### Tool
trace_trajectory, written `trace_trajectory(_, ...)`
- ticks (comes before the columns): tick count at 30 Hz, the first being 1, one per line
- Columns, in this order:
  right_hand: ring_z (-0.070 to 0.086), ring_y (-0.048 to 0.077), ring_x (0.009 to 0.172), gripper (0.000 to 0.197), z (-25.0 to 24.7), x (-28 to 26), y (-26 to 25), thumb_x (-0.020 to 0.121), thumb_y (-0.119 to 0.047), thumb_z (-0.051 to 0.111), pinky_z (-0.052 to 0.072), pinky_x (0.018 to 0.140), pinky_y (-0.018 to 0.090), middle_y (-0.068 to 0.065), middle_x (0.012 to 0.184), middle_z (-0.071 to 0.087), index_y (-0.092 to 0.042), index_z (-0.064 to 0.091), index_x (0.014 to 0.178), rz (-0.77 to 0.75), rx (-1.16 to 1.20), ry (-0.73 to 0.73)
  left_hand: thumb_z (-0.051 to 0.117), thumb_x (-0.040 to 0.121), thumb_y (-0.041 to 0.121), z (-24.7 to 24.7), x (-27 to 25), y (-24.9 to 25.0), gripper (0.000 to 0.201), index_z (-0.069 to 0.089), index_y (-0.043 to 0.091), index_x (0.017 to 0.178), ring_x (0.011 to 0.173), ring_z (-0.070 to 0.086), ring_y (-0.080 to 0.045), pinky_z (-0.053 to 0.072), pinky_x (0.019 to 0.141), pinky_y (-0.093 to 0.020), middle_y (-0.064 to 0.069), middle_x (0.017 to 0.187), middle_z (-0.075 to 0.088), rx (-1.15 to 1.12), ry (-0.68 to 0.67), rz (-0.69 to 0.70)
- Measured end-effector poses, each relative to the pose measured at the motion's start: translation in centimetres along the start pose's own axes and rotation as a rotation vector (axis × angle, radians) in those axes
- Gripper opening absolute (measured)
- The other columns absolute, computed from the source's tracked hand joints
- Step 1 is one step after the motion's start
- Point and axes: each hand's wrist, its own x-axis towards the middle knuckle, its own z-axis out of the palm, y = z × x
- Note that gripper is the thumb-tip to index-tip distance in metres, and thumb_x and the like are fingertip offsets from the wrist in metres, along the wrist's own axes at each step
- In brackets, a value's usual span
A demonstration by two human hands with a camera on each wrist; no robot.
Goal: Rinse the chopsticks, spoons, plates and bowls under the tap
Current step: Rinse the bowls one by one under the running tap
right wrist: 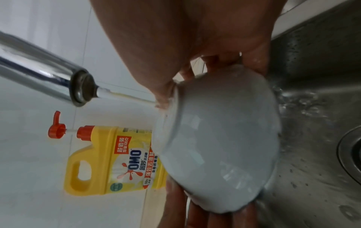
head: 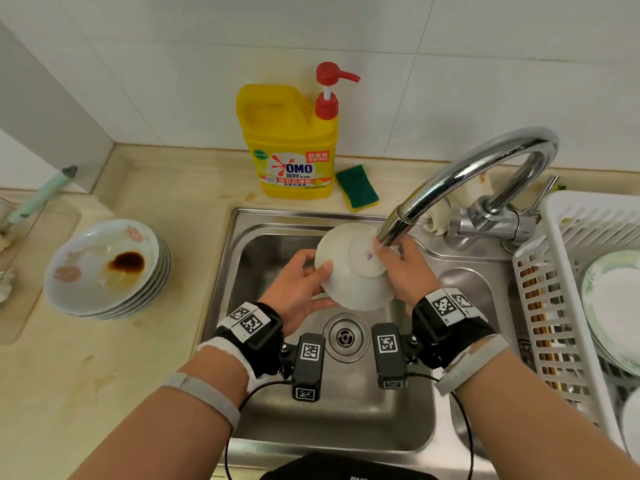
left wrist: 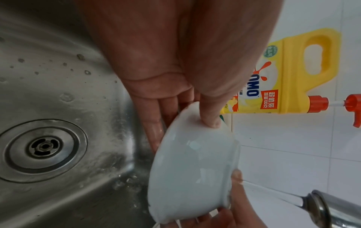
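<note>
From the head view, you hold one white bowl [head: 349, 268] upside down over the steel sink [head: 242, 244], its foot ring right under the spout of the chrome tap [head: 460, 188]. Your left hand [head: 298, 289] has its thumb pressed on the outer wall and its fingers under the rim; your right hand [head: 405, 268] wraps the opposite side, thumb at the foot ring. On the beige speckled counter [head: 52, 393] to your left stands one stack of flowered plates [head: 104, 271], about five, the top one stained with brown sauce. Against the white tiled wall stand one yellow OMO detergent bottle [head: 291, 143] with a red pump, and one green-and-yellow sponge [head: 357, 187]. One white slotted plastic drying rack [head: 561, 271] on your right holds several plates; their count is unclear.

From the left wrist, your thumb [left wrist: 210, 114] bears on the glossy bowl [left wrist: 191, 172] with your fingers [left wrist: 154, 123] extended behind it, and a thin water stream [left wrist: 273, 192] strikes the base. One round drain [left wrist: 42, 146] sits in the wet basin.

From the right wrist, your right hand [right wrist: 205, 38] clasps the bowl's [right wrist: 218, 138] base edge while the stream [right wrist: 125, 97] hits your thumb.
</note>
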Motion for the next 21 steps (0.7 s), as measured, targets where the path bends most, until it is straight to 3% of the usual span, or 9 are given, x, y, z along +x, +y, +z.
trace_trajectory(3,0.060,0.020,0.123,0.074,-0.6,-0.5,0.1,0.073,-0.071,0.066,0.051,0.102,0.055,-0.004,0.138,0.060,-0.039,0.050,0.138,-0.026,0.063,-0.092,0.058,0.102,0.020,-0.1,0.2,0.2,0.031,0.050,0.014,0.132,0.112,0.070,-0.030,0.062,0.086,-0.047,-0.007,0.119,0.070,0.023,0.015,0.008)
trace_trajectory(6,0.065,0.012,0.115,0.053,-0.8,-1.0,-0.2,0.078,-0.052,0.081,0.055,0.098,0.044,-0.009,0.126,0.068,-0.044,0.057,0.124,-0.091,0.047,-0.169,0.058,0.102,0.021,0.0,0.3,0.4,0.032,0.050,0.013,0.132,0.113,0.069,-0.031,0.061,0.087,-0.048,-0.010,0.123,0.068,0.029,0.017,0.015)
trace_trajectory(8,0.062,0.014,0.119,0.074,-0.5,-0.8,0.1,0.063,-0.068,0.085,0.054,0.100,0.045,-0.009,0.129,0.065,-0.047,0.052,0.126,-0.110,-0.025,-0.125,0.059,0.102,0.020,0.2,0.3,0.4,0.032,0.049,0.014,0.132,0.113,0.069,-0.031,0.061,0.086,-0.047,-0.010,0.123,0.069,0.036,0.004,0.016)
trace_trajectory(11,0.056,0.021,0.125,0.111,0.2,0.0,0.5,0.044,-0.089,0.079,0.051,0.103,0.049,-0.003,0.137,0.055,-0.041,0.041,0.137,-0.075,-0.056,-0.010,0.059,0.102,0.018,0.6,0.2,0.3,0.032,0.047,0.013,0.132,0.115,0.068,-0.033,0.061,0.086,-0.048,-0.012,0.123,0.068,0.037,-0.019,0.018)
trace_trajectory(14,0.056,0.023,0.120,0.088,0.1,-0.5,-0.5,0.060,-0.081,0.073,0.050,0.103,0.046,0.001,0.135,0.054,-0.035,0.043,0.129,-0.031,0.004,0.067,0.058,0.102,0.017,0.9,0.1,0.2,0.032,0.047,0.013,0.132,0.116,0.067,-0.034,0.062,0.085,-0.047,-0.013,0.122,0.068,0.034,-0.028,0.014)
trace_trajectory(16,0.056,0.023,0.119,0.061,0.0,-0.4,-0.6,0.070,-0.069,0.071,0.049,0.103,0.050,0.001,0.134,0.055,-0.041,0.048,0.119,-0.010,0.072,0.057,0.059,0.102,0.017,0.9,0.2,0.3,0.032,0.047,0.013,0.131,0.115,0.067,-0.033,0.062,0.083,-0.045,-0.013,0.122,0.068,0.040,-0.030,0.016)
trace_trajectory(17,0.057,0.023,0.118,0.053,-0.1,-0.5,-0.6,0.068,-0.069,0.068,0.049,0.103,0.052,0.000,0.132,0.057,-0.045,0.051,0.112,-0.005,0.093,0.038,0.059,0.102,0.017,0.8,0.2,0.3,0.032,0.047,0.012,0.131,0.115,0.067,-0.033,0.062,0.084,-0.045,-0.013,0.122,0.068,0.043,-0.029,0.019)
trace_trajectory(19,0.060,0.021,0.117,0.056,-0.5,-0.2,0.2,0.063,-0.071,0.062,0.051,0.102,0.056,-0.003,0.128,0.061,-0.049,0.056,0.114,-0.018,0.117,-0.010,0.059,0.102,0.019,0.5,0.3,0.4,0.033,0.048,0.011,0.132,0.115,0.067,-0.033,0.062,0.085,-0.046,-0.012,0.122,0.068,0.047,-0.023,0.024)
trace_trajectory(21,0.062,0.019,0.119,0.070,-0.8,-0.4,0.7,0.066,-0.068,0.071,0.053,0.100,0.055,-0.004,0.132,0.062,-0.043,0.056,0.130,-0.041,0.142,-0.073,0.059,0.102,0.020,0.2,0.4,0.4,0.032,0.048,0.011,0.131,0.114,0.068,-0.032,0.061,0.086,-0.046,-0.011,0.121,0.069,0.050,-0.012,0.024)
